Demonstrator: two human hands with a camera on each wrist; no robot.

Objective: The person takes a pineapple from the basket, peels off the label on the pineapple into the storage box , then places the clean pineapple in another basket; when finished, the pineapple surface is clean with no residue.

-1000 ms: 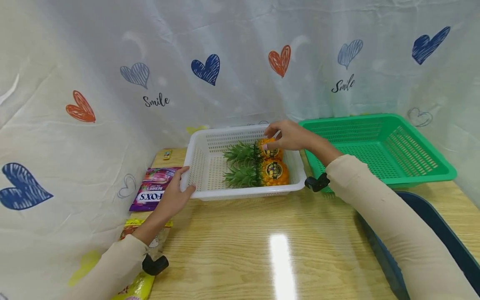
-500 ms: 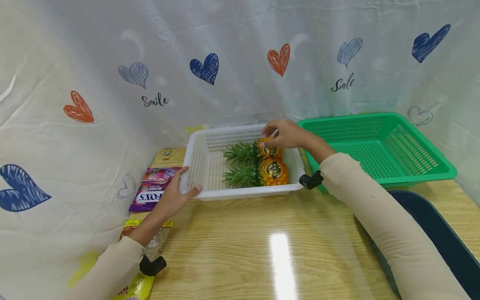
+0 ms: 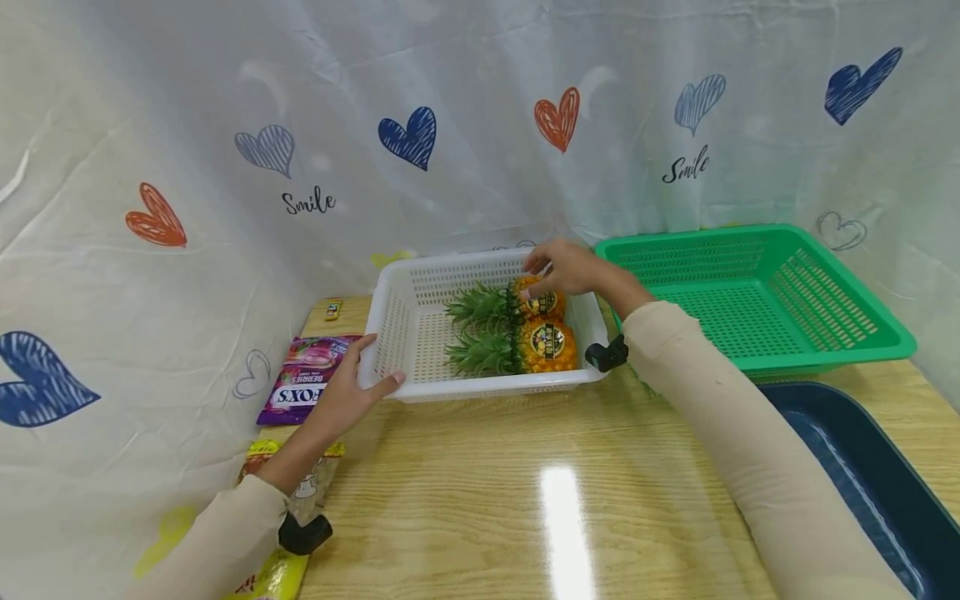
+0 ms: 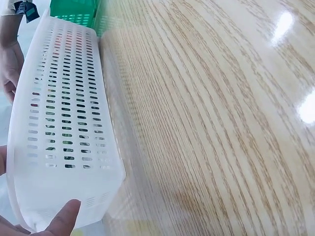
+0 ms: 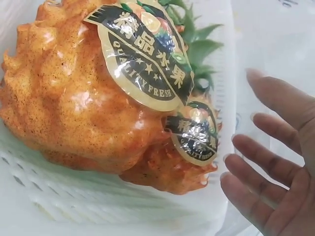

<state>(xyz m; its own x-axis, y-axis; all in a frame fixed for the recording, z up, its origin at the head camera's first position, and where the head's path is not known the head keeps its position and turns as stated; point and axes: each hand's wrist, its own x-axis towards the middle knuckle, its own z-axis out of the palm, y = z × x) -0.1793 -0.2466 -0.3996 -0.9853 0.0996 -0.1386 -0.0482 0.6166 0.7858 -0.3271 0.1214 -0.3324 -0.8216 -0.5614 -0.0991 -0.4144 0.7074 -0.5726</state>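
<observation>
A near pineapple (image 3: 536, 346) and a far pineapple (image 3: 514, 304) lie side by side toward the right end of a white basket (image 3: 480, 387) by the far edge of the tabletop (image 3: 450, 483). Beside the far pineapple, the right hand (image 3: 570, 268) hovers with fingers loosely spread, while the left hand (image 3: 348, 396) grips the basket's near left corner, thumb against the front wall. A green basket (image 3: 750, 312) occupies the tabletop's far right corner, a purple bag (image 3: 303, 379) its left edge.

Along left edge of table (image 3: 450, 483), from far corner: small yellow packet (image 3: 332, 309), purple FOX'S bag (image 3: 303, 379), yellow-topped bag (image 3: 318, 482). Toward far right corner: green basket (image 3: 825, 358). By right edge: dark blue tray (image 3: 840, 450). Behind: curtain (image 3: 480, 200) lettered "Smile" 2 times.
</observation>
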